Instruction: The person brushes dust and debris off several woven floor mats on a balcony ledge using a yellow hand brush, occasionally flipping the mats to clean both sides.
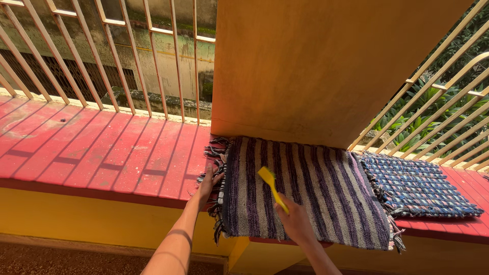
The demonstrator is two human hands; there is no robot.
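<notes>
Gripping a yellow brush (pixel 271 186) by its handle, the right hand (pixel 294 220) angles it up and leftward, bristle head on the striped rug (pixel 316 188). The left hand (pixel 208 184) presses flat, fingers spread, on the rug's fringed edge atop the red bench (pixel 102 153).

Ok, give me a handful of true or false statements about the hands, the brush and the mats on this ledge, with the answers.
1. The right hand holds a yellow brush. True.
2. The brush head rests on the checked mat. False: it is on the striped mat.
3. The left hand presses the striped mat's fringed edge. True.
4. The ledge is painted blue. False: it is red.
5. The striped mat lies left of the checked mat. True.
</notes>
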